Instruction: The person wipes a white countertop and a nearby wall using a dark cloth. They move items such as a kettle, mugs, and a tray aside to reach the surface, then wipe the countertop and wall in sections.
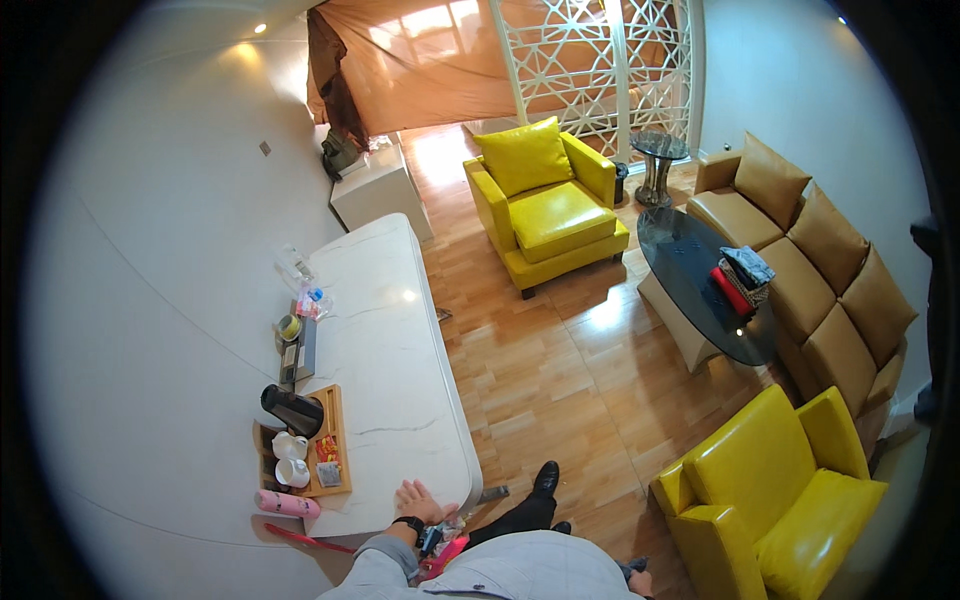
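My left hand, with a black watch on its wrist, rests palm down and fingers apart on the near end of the white marble-patterned table. To its left is a wooden tray with white cups, red sachets and a dark kettle. A pink bottle lies beside the tray. My right hand hangs low at my side, partly cut off by my body, and grips a small dark grey item whose kind is unclear.
Yellow armchairs stand ahead and at right. A tan sofa flanks an oval glass coffee table bearing folded clothes. Plastic bottles line the table's wall side. A white cabinet stands farther along the wall.
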The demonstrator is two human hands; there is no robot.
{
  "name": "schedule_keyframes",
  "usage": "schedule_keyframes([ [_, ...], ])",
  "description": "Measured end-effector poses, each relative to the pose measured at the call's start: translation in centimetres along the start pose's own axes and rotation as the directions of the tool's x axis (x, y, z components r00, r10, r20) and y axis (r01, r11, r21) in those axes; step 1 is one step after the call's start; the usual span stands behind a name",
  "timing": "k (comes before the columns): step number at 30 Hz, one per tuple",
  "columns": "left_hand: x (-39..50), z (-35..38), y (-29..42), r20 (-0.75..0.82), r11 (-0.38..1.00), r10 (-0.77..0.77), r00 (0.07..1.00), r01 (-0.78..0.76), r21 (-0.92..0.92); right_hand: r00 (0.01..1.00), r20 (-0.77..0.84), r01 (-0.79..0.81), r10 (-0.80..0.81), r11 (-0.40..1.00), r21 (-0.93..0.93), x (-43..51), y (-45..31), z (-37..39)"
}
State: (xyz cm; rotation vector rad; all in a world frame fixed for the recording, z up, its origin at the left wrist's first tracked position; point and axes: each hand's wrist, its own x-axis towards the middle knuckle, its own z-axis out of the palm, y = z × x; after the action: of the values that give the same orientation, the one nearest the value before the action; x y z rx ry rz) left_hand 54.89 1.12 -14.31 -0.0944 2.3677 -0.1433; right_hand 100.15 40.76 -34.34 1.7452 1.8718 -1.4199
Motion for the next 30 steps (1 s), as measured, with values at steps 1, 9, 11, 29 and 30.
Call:
schedule_keyframes([
  [1,0.2,0.0,0.1,-0.005,1.000,-0.004,1.000,0.004,-0.001,0.999,-0.045,-0.027,0.017,0.968,-0.250,0.7,1.0,0.2],
  [9,4.0,-0.4,5.0,-0.474,0.920,0.331,0.816,-0.391,-0.029,0.986,-0.036,-0.167,0.163,0.967,-0.193,6.0,5.2,1.4],
  [11,5.9,-1.5,8.1,-0.499,0.895,0.412,0.762,-0.442,0.063,0.994,-0.043,-0.108,0.105,0.991,-0.079,6.2,3.2,-0.1],
  [29,27.3,-9.3,21.1,0.051,0.572,0.819,0.571,-0.807,-0.145,0.937,-0.195,-0.221,0.288,0.926,0.308,9.9,-16.7,-1.2],
  [30,27.6,-9.2,21.5,0.080,0.592,0.805,0.587,-0.789,-0.164,0.970,-0.141,-0.177,0.196,0.975,0.138,11.0,-16.7,-1.1],
])
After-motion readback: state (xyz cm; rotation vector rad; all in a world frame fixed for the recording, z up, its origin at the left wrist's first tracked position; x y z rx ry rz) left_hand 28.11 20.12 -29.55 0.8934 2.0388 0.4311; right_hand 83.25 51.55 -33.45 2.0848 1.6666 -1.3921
